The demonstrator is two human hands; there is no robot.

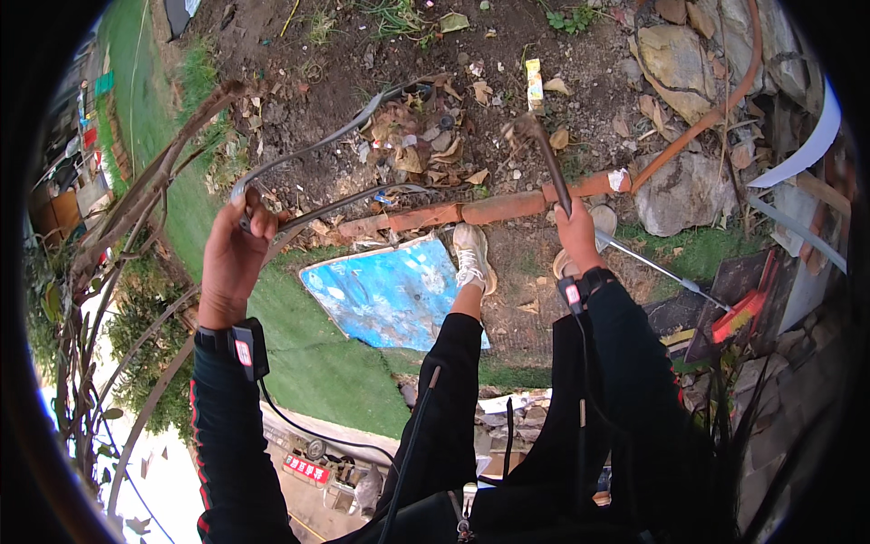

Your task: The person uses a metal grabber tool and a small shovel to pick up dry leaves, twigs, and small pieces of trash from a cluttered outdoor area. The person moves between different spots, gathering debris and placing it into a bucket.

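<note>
My left hand [239, 248] grips the near end of a dark, glossy, bent frame [319, 144], whose two long arms reach out over the soil. Between these arms lies a heap of dry leaves and litter [425, 139]; whether the frame holds it or merely surrounds it, I cannot tell. In my right hand [576, 228] is the dark brown handle of a short hand tool [554, 163]. Its blurred head [522, 132] is down at the soil, right of the heap. Just beyond that head lies a yellow and white wrapper [534, 81].
Red brick edging [503, 205] runs between my shoes and the soil. A worn blue board [394, 292] lies on artificial turf [312, 360]. At right are large stones [683, 194], an orange pipe [700, 126] and a red broom [739, 314]. Bare branches [156, 180] rise at left.
</note>
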